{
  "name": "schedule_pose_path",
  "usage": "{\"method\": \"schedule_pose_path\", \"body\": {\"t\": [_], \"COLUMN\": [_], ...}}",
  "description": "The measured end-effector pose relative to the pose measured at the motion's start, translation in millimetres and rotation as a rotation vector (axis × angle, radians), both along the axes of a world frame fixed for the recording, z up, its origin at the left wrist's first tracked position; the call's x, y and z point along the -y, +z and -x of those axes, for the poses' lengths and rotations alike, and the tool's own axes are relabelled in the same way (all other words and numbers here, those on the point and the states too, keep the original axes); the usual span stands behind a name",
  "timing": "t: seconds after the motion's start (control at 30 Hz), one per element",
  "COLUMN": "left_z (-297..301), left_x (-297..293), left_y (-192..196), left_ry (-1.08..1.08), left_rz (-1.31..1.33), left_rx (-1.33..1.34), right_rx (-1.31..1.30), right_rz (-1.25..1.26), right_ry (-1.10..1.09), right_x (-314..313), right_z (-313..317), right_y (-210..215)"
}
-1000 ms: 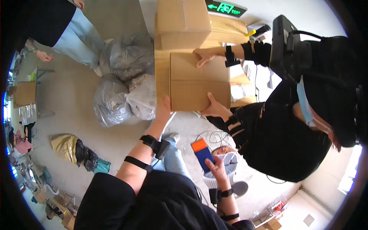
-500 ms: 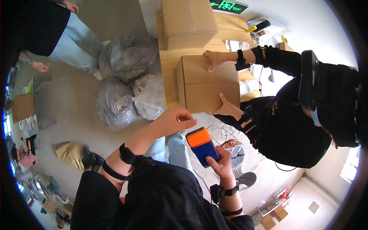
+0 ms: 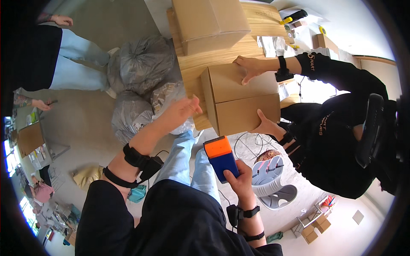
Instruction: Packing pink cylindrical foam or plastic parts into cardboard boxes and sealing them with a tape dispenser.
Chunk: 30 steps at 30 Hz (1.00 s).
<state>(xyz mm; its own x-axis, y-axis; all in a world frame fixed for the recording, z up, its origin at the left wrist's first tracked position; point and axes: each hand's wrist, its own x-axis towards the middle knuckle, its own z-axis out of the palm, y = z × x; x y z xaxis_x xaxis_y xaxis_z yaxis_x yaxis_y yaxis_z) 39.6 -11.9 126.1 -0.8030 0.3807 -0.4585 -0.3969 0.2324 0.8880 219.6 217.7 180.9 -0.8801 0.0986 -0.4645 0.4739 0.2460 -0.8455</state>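
My right hand [image 3: 240, 178] grips a boxy blue and orange tape dispenser [image 3: 222, 158] by its blue body, orange end pointing away from me. My left hand [image 3: 183, 110] holds nothing; its partly stretched fingers are just left of a brown cardboard box [image 3: 245, 99], apart from it. The box lies near the edge of the wooden table [image 3: 193, 70], flaps folded together along a middle seam. A co-worker on the right presses the box with two hands, one hand [image 3: 252, 69] on its far part and the other hand [image 3: 267, 124] at its near side.
A larger cardboard box [image 3: 213, 21] stands farther back on the table. Filled grey plastic bags [image 3: 147, 64] lie on the floor to the left, beside a standing person in light jeans [image 3: 79, 57]. A grey chair [image 3: 271, 179] and loose cables are at the right.
My left hand has moved up and left, its fingers straightening from a curl. The tape dispenser stays in my right hand, and the co-worker's hands are still on the box.
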Motion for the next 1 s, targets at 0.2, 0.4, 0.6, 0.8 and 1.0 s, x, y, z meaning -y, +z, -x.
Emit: {"method": "schedule_pose_path", "body": {"t": [0.2, 0.4, 0.6, 0.8, 1.0], "left_z": [-6, -7, 58, 147, 164], "left_x": [-17, -24, -24, -24, -25], "left_y": [-1, 0, -31, -56, -87], "left_ry": [-0.263, -0.258, -0.200, -0.229, -0.247], "left_rz": [-0.145, -0.114, 0.074, 0.121, 0.199], "left_rx": [0.184, 0.025, -0.619, -0.431, -0.413], "right_rx": [0.002, 0.016, 0.098, 0.045, 0.100], "right_rz": [-0.079, -0.036, -0.082, -0.074, -0.061], "right_ry": [0.077, 0.061, -0.089, -0.192, -0.198], "right_x": [-6, -3, 23, 35, 34], "right_z": [14, 28, 64, 94, 120], "right_y": [-3, -1, -6, -26, -45]}}
